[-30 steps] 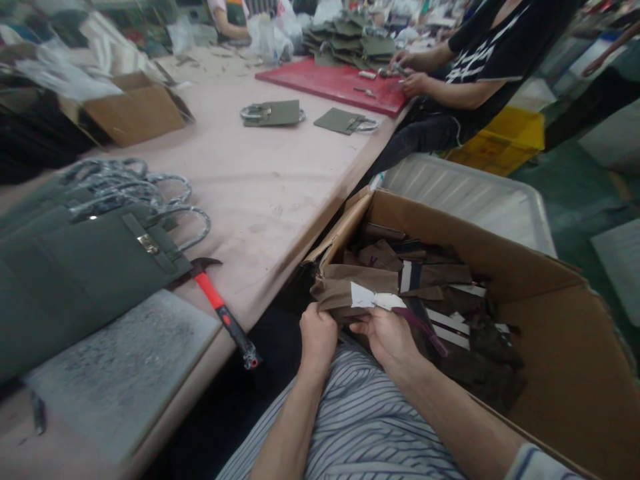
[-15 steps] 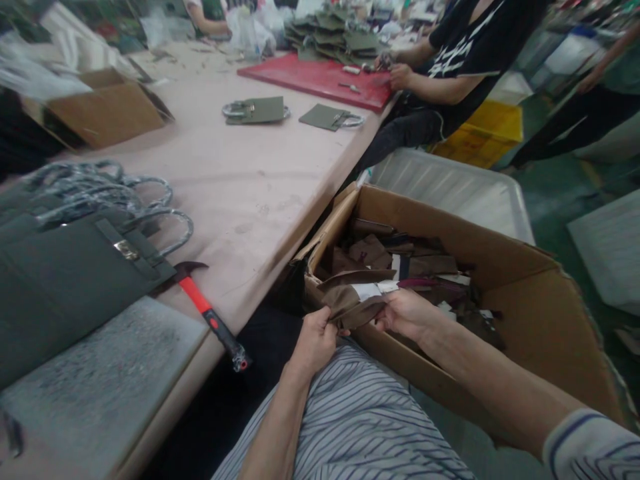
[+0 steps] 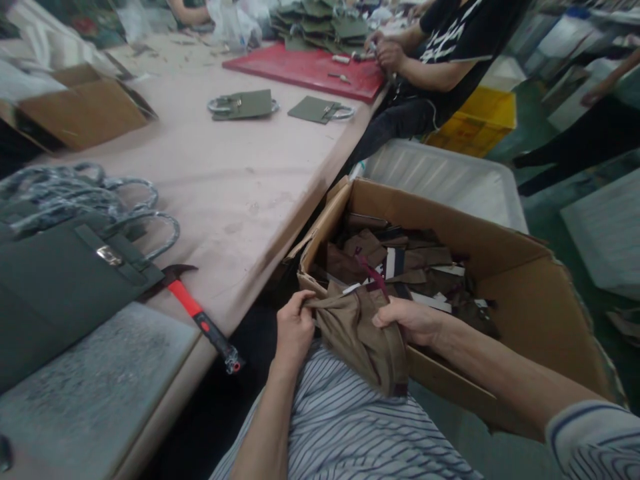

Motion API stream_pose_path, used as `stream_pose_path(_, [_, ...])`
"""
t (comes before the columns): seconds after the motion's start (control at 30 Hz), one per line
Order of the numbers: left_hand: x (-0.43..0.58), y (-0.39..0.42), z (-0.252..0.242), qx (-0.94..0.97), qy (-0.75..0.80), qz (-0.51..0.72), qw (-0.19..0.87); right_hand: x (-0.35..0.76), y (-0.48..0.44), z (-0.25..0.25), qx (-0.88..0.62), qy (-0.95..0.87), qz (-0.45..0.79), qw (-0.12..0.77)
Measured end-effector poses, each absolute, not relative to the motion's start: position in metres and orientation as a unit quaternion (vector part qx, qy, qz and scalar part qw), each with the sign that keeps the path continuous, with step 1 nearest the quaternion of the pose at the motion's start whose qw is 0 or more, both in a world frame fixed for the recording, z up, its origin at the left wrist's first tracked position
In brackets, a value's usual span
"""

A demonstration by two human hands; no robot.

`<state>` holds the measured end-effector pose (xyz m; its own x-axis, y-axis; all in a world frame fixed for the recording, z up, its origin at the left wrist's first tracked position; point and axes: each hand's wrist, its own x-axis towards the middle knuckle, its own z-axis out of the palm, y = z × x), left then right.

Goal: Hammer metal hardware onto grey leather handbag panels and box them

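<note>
Workroom; pale-covered table (image 3: 200, 177) fills your view from 8 round to 12 o'clock (clock read from mid-view). Open cardboard box (image 3: 540, 313) at 3 to 4, holding brown pieces (image 3: 430, 257) with white patches among them. Green bag (image 3: 55, 280) at 9, lying flat; grey slab (image 3: 105, 367) at 8, beneath part of it.

Brown cloth piece (image 3: 357, 330) at 5, stretched between your hands above your lap, by the near box wall; its lower right corner hangs free. Hammer (image 3: 200, 320) at 8, head against the bag's corner, handle end over the table edge. Risk: a leftward swing of your elbow could catch that handle and drop it.

Your left hand (image 3: 295, 327), 6 to 7: thumb and fingers pinch the cloth's left corner. Your right hand (image 3: 407, 320), 4: thumb pressed on the cloth, fingers hidden behind. Probable fault: uneven pull, since the left grip is on a small corner and might slip.

Burgundy strip (image 3: 373, 273), 2 by the cloth's top edge; cannot tell whether attached. If it is, it could snag among the loose pieces.
</note>
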<state>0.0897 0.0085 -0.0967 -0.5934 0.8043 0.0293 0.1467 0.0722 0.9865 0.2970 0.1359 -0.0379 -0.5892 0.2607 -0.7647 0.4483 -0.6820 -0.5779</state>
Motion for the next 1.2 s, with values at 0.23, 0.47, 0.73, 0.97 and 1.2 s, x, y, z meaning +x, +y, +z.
stream_pose_path(0.23, [0.079, -0.005, -0.091, 0.245, 0.497, 0.613, 0.564, 0.289, 0.148, -0.046, 0.487, 0.354, -0.798, -0.022])
stream_pose_path(0.47, [0.08, 0.002, -0.094, 0.103, 0.488, 0.672, 0.547, 0.283, 0.132, -0.039, 0.455, 0.356, -0.813, -0.074])
stream_pose_path(0.73, [0.082, 0.005, -0.096, 0.051, 0.468, 0.682, 0.56, 0.277, 0.123, -0.023, 0.437, 0.351, -0.823, -0.099])
stream_pose_path(0.97, [0.086, 0.007, -0.094, 0.105, 0.593, 0.637, 0.481, 0.268, 0.117, -0.011, 0.449, 0.366, -0.809, -0.097])
stream_pose_path(1.2, [0.106, 0.001, -0.03, 0.304, 0.754, 0.545, 0.206, 0.255, 0.11, -0.008, 0.484, 0.479, -0.722, -0.121])
